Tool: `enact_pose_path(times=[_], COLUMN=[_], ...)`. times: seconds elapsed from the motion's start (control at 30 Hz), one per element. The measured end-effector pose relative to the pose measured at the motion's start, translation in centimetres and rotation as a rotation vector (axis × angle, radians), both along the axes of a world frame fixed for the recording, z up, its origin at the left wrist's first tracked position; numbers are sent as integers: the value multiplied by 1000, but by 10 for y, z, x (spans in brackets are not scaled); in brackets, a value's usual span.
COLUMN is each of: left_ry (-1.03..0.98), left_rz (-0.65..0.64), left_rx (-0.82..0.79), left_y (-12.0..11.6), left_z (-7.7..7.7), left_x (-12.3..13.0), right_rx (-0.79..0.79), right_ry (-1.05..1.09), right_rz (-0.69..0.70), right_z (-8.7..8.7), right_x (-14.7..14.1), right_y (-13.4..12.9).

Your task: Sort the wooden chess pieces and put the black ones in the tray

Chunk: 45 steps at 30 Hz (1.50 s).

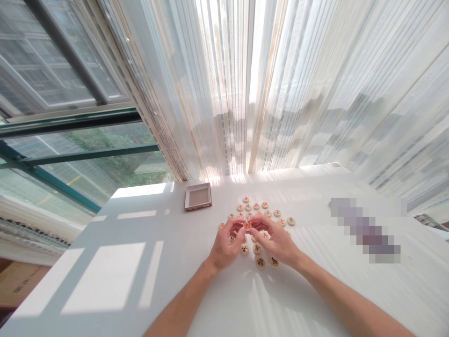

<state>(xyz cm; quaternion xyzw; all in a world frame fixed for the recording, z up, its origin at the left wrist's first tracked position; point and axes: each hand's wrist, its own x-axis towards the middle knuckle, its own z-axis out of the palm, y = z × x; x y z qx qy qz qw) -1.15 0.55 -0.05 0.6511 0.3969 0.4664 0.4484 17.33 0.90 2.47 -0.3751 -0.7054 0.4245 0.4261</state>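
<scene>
Between the fingertips of my left hand [228, 241] and my right hand [275, 236] is a round wooden Chinese chess piece [247, 226] with a red character facing me. Both hands are closed on its edges, one from each side. Beneath and around them, more round pieces lie on the white table, some with red and some with black characters. Nearest to me are a large black-marked piece [260, 262] and another black-marked piece [274, 262]. A red-marked piece [246, 200] lies at the far end of the group. My hands hide several pieces in the middle.
A shallow open box [198, 196] sits at the back left of the white table [189, 290]. A pixelated, unrecognisable object [366, 230] lies at the right. Sheer striped curtains [252, 93] hang behind the table, with a window [80, 145] at the left.
</scene>
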Motion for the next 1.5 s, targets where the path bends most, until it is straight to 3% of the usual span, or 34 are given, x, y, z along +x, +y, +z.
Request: enact_pose_path(times=[0.67,0.93,1.5], left_ry=[28,8,5], left_rz=[95,33,5], left_rx=[-4,-16,-29], left_y=[-1,0,-1], left_z=[-4,-2,1], left_x=[2,1,0], right_rx=[373,311,151], right_ry=[-269,-231,-99], right_rz=[-49,-69,-57], right_z=[-25,-28,-10], right_x=[-3,-1,-1], right_y=[-1,2,-1])
